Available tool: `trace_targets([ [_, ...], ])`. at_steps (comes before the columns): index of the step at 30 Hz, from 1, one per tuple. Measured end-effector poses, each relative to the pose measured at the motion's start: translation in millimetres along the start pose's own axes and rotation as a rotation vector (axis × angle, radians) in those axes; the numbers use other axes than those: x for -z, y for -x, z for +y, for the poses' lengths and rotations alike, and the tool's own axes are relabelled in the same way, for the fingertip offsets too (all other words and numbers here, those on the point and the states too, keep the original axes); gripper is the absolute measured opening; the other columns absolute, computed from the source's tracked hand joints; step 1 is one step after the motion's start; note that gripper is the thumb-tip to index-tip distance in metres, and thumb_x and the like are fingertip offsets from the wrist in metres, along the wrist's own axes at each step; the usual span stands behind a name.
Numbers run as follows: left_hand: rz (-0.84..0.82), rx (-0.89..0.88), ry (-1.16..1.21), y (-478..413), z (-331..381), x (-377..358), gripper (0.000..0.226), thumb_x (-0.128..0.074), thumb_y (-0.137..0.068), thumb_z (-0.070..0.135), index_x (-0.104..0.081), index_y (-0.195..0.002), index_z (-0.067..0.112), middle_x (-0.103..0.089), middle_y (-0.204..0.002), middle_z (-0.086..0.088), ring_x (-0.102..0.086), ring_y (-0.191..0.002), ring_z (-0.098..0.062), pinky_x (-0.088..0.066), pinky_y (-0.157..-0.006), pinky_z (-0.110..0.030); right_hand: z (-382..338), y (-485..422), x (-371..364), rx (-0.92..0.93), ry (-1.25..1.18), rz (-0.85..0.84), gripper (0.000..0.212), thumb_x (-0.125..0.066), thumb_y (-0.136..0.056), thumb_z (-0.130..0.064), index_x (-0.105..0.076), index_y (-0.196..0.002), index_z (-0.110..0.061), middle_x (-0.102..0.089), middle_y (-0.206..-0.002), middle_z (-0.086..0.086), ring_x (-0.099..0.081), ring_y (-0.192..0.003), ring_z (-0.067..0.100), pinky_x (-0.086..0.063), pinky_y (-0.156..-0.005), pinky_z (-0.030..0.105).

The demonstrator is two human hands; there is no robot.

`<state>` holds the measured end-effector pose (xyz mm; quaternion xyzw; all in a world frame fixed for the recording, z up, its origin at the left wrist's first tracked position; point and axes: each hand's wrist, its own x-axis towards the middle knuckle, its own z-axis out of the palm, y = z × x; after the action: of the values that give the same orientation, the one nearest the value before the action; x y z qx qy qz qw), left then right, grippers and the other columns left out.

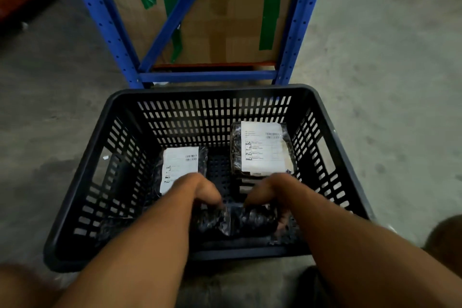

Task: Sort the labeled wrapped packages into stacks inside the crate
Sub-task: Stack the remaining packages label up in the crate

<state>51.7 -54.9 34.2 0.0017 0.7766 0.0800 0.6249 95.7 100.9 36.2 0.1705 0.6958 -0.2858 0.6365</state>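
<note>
A dark slotted plastic crate (82,190) stands on the floor below me. Inside at the back right is a stack of black-wrapped packages (262,150) with a white label on top. A single labeled package (178,170) lies at the left. Near the crate's front wall, a black wrapped package (237,220) lies with its dark side up. My left hand (202,191) grips its left end and my right hand (265,190) grips its right end. My fingers are curled down into the wrap, partly hidden.
A blue metal rack (207,76) stands just behind the crate, holding cardboard boxes (225,20) with green tape. Grey concrete floor lies to both sides. My knees show at the bottom corners.
</note>
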Motion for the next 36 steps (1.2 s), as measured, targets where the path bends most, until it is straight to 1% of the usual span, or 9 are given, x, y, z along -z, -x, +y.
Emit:
trace_targets([
  [3,-0.147,-0.008,0.266,32,-11,36,0.015,-0.058,-0.088,0.020,-0.066,-0.086,0.007,-0.071,-0.078,-0.012,-0.066,-0.069,-0.023,-0.052,-0.076,-0.035,-7,36,23,0.002,-0.046,-0.084,0.030,-0.042,-0.096,-0.031,-0.059,-0.088,-0.007,-0.061,-0.082,0.013,-0.064,-0.060,0.025,-0.052,-0.041,0.020],
  [7,-0.139,-0.305,0.601,94,-39,100,0.066,-0.083,-0.063,0.053,-0.071,-0.108,0.007,-0.067,-0.121,-0.021,-0.065,-0.107,-0.038,-0.055,-0.083,-0.050,-14,100,68,0.231,-0.441,0.017,0.036,-0.052,-0.094,-0.037,-0.059,-0.110,-0.005,-0.066,-0.083,0.015,-0.065,-0.057,0.022,-0.053,-0.038,0.018],
  [13,0.005,-0.748,0.963,116,-76,124,0.061,-0.094,-0.046,0.044,-0.077,-0.099,0.019,-0.072,-0.111,-0.007,-0.070,-0.089,-0.022,-0.053,-0.071,-0.029,-16,133,93,0.706,-0.898,0.144,0.103,-0.070,-0.065,-0.067,-0.044,-0.136,0.002,-0.051,-0.122,0.025,-0.062,-0.092,0.029,-0.061,-0.056,0.024],
  [15,0.151,-0.686,1.007,107,-72,122,0.065,-0.085,-0.053,0.059,-0.073,-0.105,0.021,-0.072,-0.109,-0.004,-0.066,-0.080,-0.018,-0.050,-0.059,-0.025,-15,128,90,0.792,-0.908,0.159,0.080,-0.075,-0.065,-0.052,-0.053,-0.126,-0.006,-0.052,-0.128,0.022,-0.059,-0.103,0.033,-0.061,-0.060,0.024],
  [19,0.277,-0.537,1.027,94,-64,116,0.068,-0.064,-0.065,0.077,-0.073,-0.104,0.023,-0.074,-0.091,0.000,-0.057,-0.066,-0.015,-0.035,-0.053,-0.025,-21,116,79,0.710,-0.768,0.155,0.020,-0.078,-0.065,-0.017,-0.080,-0.081,-0.005,-0.075,-0.088,0.008,-0.074,-0.073,0.015,-0.058,-0.054,0.017],
  [25,0.112,-0.459,0.917,102,-71,114,0.102,-0.067,-0.042,0.087,-0.070,-0.116,0.016,-0.072,-0.114,-0.012,-0.067,-0.101,-0.029,-0.053,-0.079,-0.038,-19,123,88,0.617,-0.551,0.254,0.056,-0.083,-0.061,-0.039,-0.070,-0.107,-0.010,-0.067,-0.075,0.002,-0.057,-0.057,0.008,-0.048,-0.045,0.017],
  [29,-0.047,-0.600,0.890,106,-69,107,0.073,-0.094,-0.040,0.048,-0.078,-0.101,0.012,-0.071,-0.115,-0.020,-0.067,-0.106,-0.040,-0.059,-0.079,-0.046,-45,162,107,0.586,-0.240,0.470,0.069,-0.086,-0.043,-0.061,-0.074,-0.098,-0.021,-0.065,-0.082,-0.001,-0.058,-0.073,0.014,-0.045,-0.062,0.025],
  [32,0.103,-0.686,0.945,104,-64,111,0.071,-0.099,-0.028,0.033,-0.079,-0.092,0.012,-0.076,-0.098,-0.012,-0.072,-0.092,-0.029,-0.060,-0.075,-0.041,-60,169,113,0.619,-0.297,0.539,0.075,-0.083,-0.046,-0.061,-0.068,-0.109,-0.022,-0.071,-0.099,0.003,-0.064,-0.093,0.022,-0.053,-0.081,0.035],
  [36,0.337,-0.788,0.955,120,-58,139,0.073,-0.087,-0.044,0.053,-0.070,-0.105,0.016,-0.077,-0.095,-0.010,-0.070,-0.094,-0.029,-0.054,-0.082,-0.042,-37,138,101,0.703,-0.504,0.297,0.051,-0.085,-0.060,-0.040,-0.066,-0.103,-0.019,-0.074,-0.087,0.006,-0.071,-0.082,0.023,-0.059,-0.072,0.039],
])
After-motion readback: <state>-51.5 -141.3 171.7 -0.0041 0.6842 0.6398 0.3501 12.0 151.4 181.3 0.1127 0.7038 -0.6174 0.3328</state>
